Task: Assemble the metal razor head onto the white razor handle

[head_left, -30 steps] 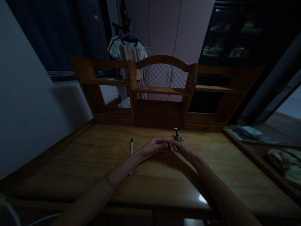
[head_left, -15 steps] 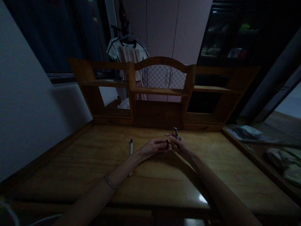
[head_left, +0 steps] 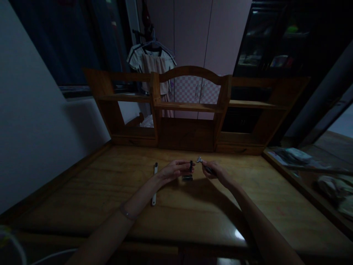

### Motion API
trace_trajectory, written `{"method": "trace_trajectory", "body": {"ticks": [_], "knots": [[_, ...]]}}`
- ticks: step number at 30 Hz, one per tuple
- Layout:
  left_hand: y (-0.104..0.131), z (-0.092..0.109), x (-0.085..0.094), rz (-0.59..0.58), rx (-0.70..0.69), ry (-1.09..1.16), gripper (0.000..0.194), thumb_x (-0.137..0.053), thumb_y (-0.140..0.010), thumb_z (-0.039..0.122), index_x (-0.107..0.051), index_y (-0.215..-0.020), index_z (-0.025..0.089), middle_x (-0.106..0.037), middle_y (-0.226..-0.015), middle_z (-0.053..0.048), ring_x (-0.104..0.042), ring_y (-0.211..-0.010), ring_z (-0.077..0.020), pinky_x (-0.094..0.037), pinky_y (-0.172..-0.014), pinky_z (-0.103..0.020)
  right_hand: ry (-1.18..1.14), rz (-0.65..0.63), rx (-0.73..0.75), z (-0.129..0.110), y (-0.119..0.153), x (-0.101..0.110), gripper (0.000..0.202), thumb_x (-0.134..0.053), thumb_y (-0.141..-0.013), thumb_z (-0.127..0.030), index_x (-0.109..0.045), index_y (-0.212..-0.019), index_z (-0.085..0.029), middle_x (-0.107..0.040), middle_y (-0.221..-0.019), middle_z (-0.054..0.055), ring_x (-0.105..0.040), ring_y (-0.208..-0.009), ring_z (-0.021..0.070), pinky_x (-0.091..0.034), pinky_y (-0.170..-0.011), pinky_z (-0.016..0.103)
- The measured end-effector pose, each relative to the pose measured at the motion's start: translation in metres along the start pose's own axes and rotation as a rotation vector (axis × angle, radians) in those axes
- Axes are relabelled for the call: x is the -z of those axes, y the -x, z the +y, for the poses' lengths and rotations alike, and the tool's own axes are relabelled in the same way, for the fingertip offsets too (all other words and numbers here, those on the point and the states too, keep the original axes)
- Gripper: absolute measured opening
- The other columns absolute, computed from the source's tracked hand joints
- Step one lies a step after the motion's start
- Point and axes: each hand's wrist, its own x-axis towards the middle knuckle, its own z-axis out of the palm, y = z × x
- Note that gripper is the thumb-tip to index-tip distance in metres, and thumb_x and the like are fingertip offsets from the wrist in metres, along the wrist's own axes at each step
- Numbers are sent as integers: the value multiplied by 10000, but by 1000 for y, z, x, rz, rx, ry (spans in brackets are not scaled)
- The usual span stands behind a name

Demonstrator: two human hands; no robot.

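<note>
My left hand [head_left: 174,169] reaches in from the left, its fingers closed on a small black piece [head_left: 191,166] held upright at the fingertips. To its right, my right hand [head_left: 213,170] is wrapped round the dark handle of a silver-headed hand tool [head_left: 199,160]. The tool's head looks forked and points up and left, slightly apart from the black piece; its exact kind is unclear in the dim light. Just below my left fingertips, a small dark rectangular object [head_left: 187,177] lies on the desk. A slim white strip-like tool [head_left: 154,198] with a dark end lies partly under my left forearm.
The wooden desk [head_left: 110,191] has a shelf unit [head_left: 190,107] along its back edge. A wall [head_left: 35,129] borders the left side. Papers and a packet [head_left: 293,154] lie beyond the raised right edge, near some crumpled cloth [head_left: 335,191]. A white cable [head_left: 55,254] shows at lower left.
My hands have moved apart. The tool has tipped from upright to leaning left, its head now facing the black piece. The dark rectangular object has come into clearer view beneath my left hand.
</note>
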Motion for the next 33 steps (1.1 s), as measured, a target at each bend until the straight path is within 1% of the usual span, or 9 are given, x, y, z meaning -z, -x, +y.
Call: {"method": "trace_trajectory", "body": {"ticks": [5,9,14,21,24,30,33], "knots": [[-1,-1,5,2,3,-17,361,-799,-649,260,-703,-967,117,-702,-956,-116,-651,-847,-176,-483,-800,-294,101,-81,-68,0,3,-2,539,-443,-850,-579,-466,-500,-170,-322,-433,-46,-253,-396,66,-145,-415,241],[-3,-3,7,4,-1,-22,342,-805,-640,261,-706,-938,126,-702,-941,-107,-649,-851,-178,-491,-786,-289,147,-124,-62,-1,4,-4,532,-454,-847,-572,-466,-500,-169,-320,-429,-48,-260,-402,66,-160,-419,239],[-4,-6,8,-2,-9,-8,316,-792,-657,244,-704,-932,117,-699,-938,-110,-647,-824,-163,-502,-766,-284,195,-111,-49,-4,6,-7,535,-448,-853,-570,-448,-496,-171,-342,-459,-39,-287,-436,74,-193,-441,240],[-4,-5,8,20,13,-38,331,-809,-626,247,-705,-909,110,-706,-931,-105,-650,-821,-171,-495,-776,-297,205,-112,-39,-3,6,-8,530,-449,-847,-589,-403,-515,-180,-314,-492,-47,-256,-458,76,-186,-449,238],[-4,-5,9,21,4,-49,317,-796,-645,254,-710,-916,114,-703,-945,-111,-649,-831,-172,-493,-765,-287,209,-108,-28,-2,6,-8,530,-447,-852,-583,-393,-510,-182,-307,-495,-47,-251,-462,76,-186,-453,236],[-5,-6,11,-35,-11,-83,331,-774,-677,267,-711,-962,110,-700,-950,-121,-643,-810,-161,-494,-750,-283,184,-91,-27,-1,5,-10,514,-456,-854,-562,-373,-513,-186,-289,-504,-50,-229,-458,74,-164,-450,240],[-4,-5,11,-37,-9,-108,336,-768,-684,275,-710,-972,113,-697,-966,-125,-643,-815,-163,-491,-757,-286,181,-97,-26,-1,5,-10,513,-450,-861,-557,-353,-518,-188,-282,-510,-48,-231,-462,74,-163,-449,241]]}}
